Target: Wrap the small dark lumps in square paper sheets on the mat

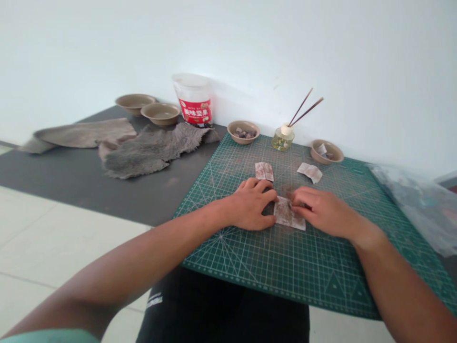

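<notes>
A small brownish, stained paper piece (288, 216) lies flat on the green cutting mat (250, 259). My left hand (252, 205) rests at its left edge, fingers apart, thumb and fingertips touching the mat and the paper's edge. Over the paper's upper right part, my right hand (316, 207) has its fingers pinched together; what they hold, if anything, is too small to tell. Behind my left hand lies another stained paper piece (264, 171), and a third, curled one (310, 172) is behind my right hand.
A bowl of small stones (243, 132), a reed diffuser (283, 138) and a bowl with paper scraps (327, 151) line the mat's back. Grey cloths (150, 147), two bowls (161, 114) and a plastic tub (194, 105) stand left; a clear plastic bag (421, 200) lies right.
</notes>
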The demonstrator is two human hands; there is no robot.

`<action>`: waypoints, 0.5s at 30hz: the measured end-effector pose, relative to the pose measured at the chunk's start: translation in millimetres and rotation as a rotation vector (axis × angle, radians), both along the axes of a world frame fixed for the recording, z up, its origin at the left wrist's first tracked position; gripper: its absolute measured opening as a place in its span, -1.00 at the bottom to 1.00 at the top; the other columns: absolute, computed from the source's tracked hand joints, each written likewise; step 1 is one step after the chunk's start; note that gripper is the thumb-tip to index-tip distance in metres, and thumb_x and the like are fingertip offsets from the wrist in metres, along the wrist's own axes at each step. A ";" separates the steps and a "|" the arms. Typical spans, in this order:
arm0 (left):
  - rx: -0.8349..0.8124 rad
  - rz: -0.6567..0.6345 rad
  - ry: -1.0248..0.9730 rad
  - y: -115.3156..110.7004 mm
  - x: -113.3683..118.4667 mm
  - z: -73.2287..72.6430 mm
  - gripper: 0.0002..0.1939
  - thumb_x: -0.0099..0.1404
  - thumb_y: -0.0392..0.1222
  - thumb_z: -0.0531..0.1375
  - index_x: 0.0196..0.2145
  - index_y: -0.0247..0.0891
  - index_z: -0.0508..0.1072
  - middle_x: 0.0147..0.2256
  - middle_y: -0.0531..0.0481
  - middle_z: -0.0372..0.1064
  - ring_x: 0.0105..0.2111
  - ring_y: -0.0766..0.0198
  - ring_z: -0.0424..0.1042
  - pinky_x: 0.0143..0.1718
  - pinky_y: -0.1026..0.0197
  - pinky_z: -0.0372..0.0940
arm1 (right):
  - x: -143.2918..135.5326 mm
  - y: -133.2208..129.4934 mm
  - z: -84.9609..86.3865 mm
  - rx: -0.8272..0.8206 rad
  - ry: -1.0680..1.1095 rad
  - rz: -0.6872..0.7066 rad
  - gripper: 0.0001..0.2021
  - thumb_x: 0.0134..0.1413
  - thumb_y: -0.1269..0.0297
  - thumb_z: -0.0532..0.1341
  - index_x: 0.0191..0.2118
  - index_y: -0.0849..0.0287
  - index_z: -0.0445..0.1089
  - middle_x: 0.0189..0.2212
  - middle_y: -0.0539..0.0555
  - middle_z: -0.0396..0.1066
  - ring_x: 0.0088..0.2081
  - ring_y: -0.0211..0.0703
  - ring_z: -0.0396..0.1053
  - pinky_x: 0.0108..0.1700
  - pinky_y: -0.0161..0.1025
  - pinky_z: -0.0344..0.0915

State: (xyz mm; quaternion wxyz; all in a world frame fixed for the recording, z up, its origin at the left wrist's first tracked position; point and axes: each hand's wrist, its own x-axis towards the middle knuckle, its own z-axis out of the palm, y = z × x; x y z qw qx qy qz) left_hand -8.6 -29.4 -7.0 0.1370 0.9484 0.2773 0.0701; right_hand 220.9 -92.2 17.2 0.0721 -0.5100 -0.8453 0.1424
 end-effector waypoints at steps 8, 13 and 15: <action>0.008 -0.001 -0.010 0.5 -0.2 -0.5 -0.53 0.26 0.14 0.17 0.06 -0.08 0.32 0.19 -0.09 0.13 0.18 -0.15 0.11 0.17 -0.22 0.10 | 0.3 2.8 -3.1 0.023 0.035 0.024 -0.88 0.31 0.32 0.11 -0.23 0.10 0.39 -0.19 0.07 0.43 -0.19 -0.11 0.41 -0.10 -0.15 0.29; -0.005 -0.011 0.011 0.3 -0.5 1.0 -0.54 0.28 0.15 0.15 0.04 -0.10 0.32 0.21 -0.10 0.12 0.18 -0.13 0.11 0.18 -0.18 0.09 | 2.5 1.7 1.1 -0.117 0.080 0.109 -0.86 0.29 0.30 0.15 -0.33 0.10 0.38 -0.28 0.01 0.43 -0.25 -0.16 0.40 -0.18 -0.20 0.28; -0.006 -0.007 0.011 0.3 -0.6 1.3 -0.54 0.28 0.16 0.14 0.03 -0.11 0.32 0.20 -0.10 0.13 0.18 -0.14 0.11 0.17 -0.19 0.11 | 2.7 1.8 1.3 -0.100 0.092 0.098 -0.87 0.29 0.30 0.15 -0.30 0.09 0.39 -0.26 0.02 0.44 -0.23 -0.16 0.40 -0.17 -0.20 0.28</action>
